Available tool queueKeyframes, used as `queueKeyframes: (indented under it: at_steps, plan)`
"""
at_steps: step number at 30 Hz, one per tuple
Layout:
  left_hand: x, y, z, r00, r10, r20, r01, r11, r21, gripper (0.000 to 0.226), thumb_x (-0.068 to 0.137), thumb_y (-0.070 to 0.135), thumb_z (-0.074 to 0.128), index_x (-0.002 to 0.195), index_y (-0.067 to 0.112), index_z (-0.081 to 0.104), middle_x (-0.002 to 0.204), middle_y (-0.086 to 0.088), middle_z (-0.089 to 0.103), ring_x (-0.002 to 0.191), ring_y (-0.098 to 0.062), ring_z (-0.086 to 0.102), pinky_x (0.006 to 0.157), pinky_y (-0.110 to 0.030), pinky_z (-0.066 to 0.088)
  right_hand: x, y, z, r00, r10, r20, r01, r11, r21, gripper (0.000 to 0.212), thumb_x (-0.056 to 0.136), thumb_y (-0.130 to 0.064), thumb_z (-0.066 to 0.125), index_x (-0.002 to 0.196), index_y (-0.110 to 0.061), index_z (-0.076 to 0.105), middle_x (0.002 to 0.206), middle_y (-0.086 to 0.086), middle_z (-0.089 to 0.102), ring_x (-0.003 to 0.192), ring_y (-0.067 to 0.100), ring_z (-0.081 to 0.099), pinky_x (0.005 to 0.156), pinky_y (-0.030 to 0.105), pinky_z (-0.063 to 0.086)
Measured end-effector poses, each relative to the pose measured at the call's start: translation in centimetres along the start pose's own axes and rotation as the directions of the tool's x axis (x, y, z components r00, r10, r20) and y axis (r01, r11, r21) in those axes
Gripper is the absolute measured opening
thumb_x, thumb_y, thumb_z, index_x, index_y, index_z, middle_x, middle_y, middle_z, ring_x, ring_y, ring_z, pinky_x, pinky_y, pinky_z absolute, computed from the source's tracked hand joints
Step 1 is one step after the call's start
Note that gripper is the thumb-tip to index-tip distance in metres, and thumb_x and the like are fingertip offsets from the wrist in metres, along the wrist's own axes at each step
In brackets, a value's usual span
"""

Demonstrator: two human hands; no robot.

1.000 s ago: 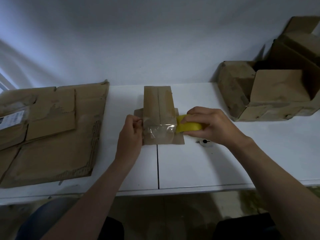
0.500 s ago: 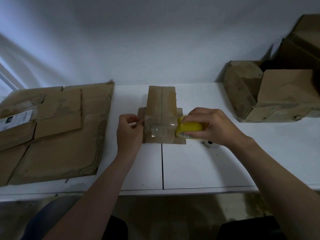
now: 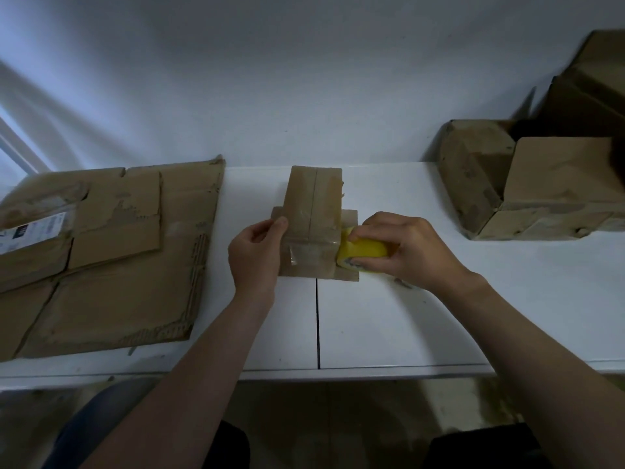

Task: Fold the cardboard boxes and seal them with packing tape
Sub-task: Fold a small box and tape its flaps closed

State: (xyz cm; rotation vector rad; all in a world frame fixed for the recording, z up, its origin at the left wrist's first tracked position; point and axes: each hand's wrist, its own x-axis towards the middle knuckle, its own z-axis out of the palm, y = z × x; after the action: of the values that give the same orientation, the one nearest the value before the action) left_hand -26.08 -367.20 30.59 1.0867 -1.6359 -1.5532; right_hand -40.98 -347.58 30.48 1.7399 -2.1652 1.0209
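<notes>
Slightly higher now, the left hand point(image 3: 254, 255) pinches the left edge of the small box point(image 3: 311, 198) while the right hand point(image 3: 404, 248) clamps the yellow tape roll point(image 3: 364, 253) at its right edge, one clear strip point(image 3: 313, 252) laid across but seemingly uncut, and flat cardboard point(image 3: 111, 265) left of the box awaits folding.

2 bare forearms reach forward. The left hand point(image 3: 255, 255) pinches the small brown cardboard box point(image 3: 313, 198) at its left edge; the right hand point(image 3: 409, 248) curls over the yellow packing-tape roll point(image 3: 365, 249), knuckles up.
</notes>
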Motion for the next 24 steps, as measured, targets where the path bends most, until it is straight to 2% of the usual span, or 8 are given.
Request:
queueKeyframes:
  at_steps: [2, 5, 8, 11, 13, 16, 20, 24]
  plan:
    - [0.1, -0.3, -0.2, 1.000, 0.020, -0.022, -0.020, 1.000, -0.015, 0.008, 0.090, 0.036, 0.074, 0.087, 0.030, 0.076, 0.078, 0.011, 0.074, 0.078, -0.005, 0.070, 0.064, -0.020, 0.053, 0.1, -0.1, 0.1, 1.000, -0.007, 0.002, 0.007, 1.000, -0.005, 0.033, 0.082, -0.039, 0.082, 0.110, -0.023, 0.076, 0.102, -0.007, 0.068, 0.087, 0.009, 0.064, 0.072, 0.031, 0.052]
    - [0.1, -0.7, -0.5, 0.942, 0.333, -0.035, -0.316, 0.921, 0.228, 0.024, 0.095, 0.036, 0.069, 0.078, 0.021, 0.078, 0.064, 0.002, 0.070, 0.060, -0.011, 0.066, 0.055, -0.023, 0.053, 0.1, -0.2, 0.0, 1.000, -0.004, 0.001, 0.004, 1.000, -0.018, 0.032, 0.082, -0.039, 0.082, 0.109, -0.024, 0.076, 0.102, -0.008, 0.067, 0.086, 0.009, 0.064, 0.070, 0.033, 0.052]
    - [-0.4, -0.2, -0.6, 0.834, 0.550, 0.044, -0.515, 0.748, 0.420, 0.031, 0.099, 0.032, 0.063, 0.089, 0.008, 0.079, 0.057, 0.011, 0.060, 0.047, 0.000, 0.054, 0.052, -0.007, 0.041, 0.0, -0.2, -0.1, 1.000, -0.005, 0.012, 0.005, 0.999, -0.048, 0.032, 0.082, -0.043, 0.080, 0.109, -0.025, 0.076, 0.102, -0.009, 0.067, 0.085, 0.011, 0.064, 0.067, 0.035, 0.053]
    - [-1.0, -0.1, -0.3, 0.738, 0.639, 0.216, -0.616, 0.508, 0.602, 0.034, 0.106, 0.026, 0.052, 0.122, 0.002, 0.069, 0.080, -0.007, 0.073, 0.064, -0.012, 0.066, 0.067, -0.025, 0.056, 0.0, -0.4, -0.1, 1.000, 0.004, 0.010, -0.003, 0.998, -0.069, 0.032, 0.082, -0.043, 0.080, 0.109, -0.026, 0.076, 0.100, -0.009, 0.066, 0.083, 0.013, 0.064, 0.065, 0.036, 0.053]
    - [-1.4, 0.3, -0.1, 0.731, 0.614, 0.297, -0.624, 0.427, 0.654, 0.041, 0.108, 0.026, 0.045, 0.138, 0.001, 0.057, 0.099, -0.013, 0.073, 0.083, -0.025, 0.070, 0.075, -0.033, 0.054, 0.1, -0.5, -0.2, 1.000, 0.004, 0.014, -0.003, 0.997, -0.080, 0.032, 0.081, -0.042, 0.081, 0.109, -0.026, 0.076, 0.100, -0.008, 0.067, 0.083, 0.013, 0.064, 0.065, 0.035, 0.053]
    - [-1.4, 1.5, 0.5, 0.800, 0.486, 0.351, -0.560, 0.397, 0.727, 0.056, 0.107, 0.042, 0.040, 0.149, 0.006, 0.042, 0.117, -0.013, 0.061, 0.099, -0.026, 0.065, 0.077, -0.027, 0.041, 0.5, -0.7, -0.2, 1.000, 0.020, 0.006, -0.020, 0.998, -0.056, 0.032, 0.079, -0.040, 0.083, 0.107, -0.027, 0.077, 0.099, -0.009, 0.069, 0.083, 0.011, 0.065, 0.068, 0.033, 0.053]
    - [-1.5, 2.0, 2.3, 0.911, 0.317, 0.266, -0.391, 0.451, 0.802, 0.094, 0.092, 0.073, 0.045, 0.153, 0.004, 0.025, 0.131, -0.014, 0.044, 0.109, -0.031, 0.059, 0.075, -0.033, 0.046, 0.8, -1.2, 0.3, 0.999, 0.030, -0.014, -0.031, 0.997, -0.071, 0.031, 0.075, -0.036, 0.085, 0.104, -0.028, 0.078, 0.097, -0.010, 0.071, 0.083, 0.011, 0.067, 0.069, 0.030, 0.052]
    - [-1.9, 1.4, 3.8, 0.944, 0.263, 0.199, -0.313, 0.531, 0.787, 0.110, 0.086, 0.076, 0.050, 0.157, 0.003, 0.011, 0.143, -0.018, 0.037, 0.127, -0.036, 0.045, 0.101, -0.047, 0.048, 0.9, -1.4, 0.3, 0.999, 0.044, -0.021, -0.046, 0.995, -0.091, 0.032, 0.074, -0.036, 0.084, 0.105, -0.027, 0.078, 0.096, -0.009, 0.073, 0.081, 0.012, 0.067, 0.067, 0.033, 0.053]
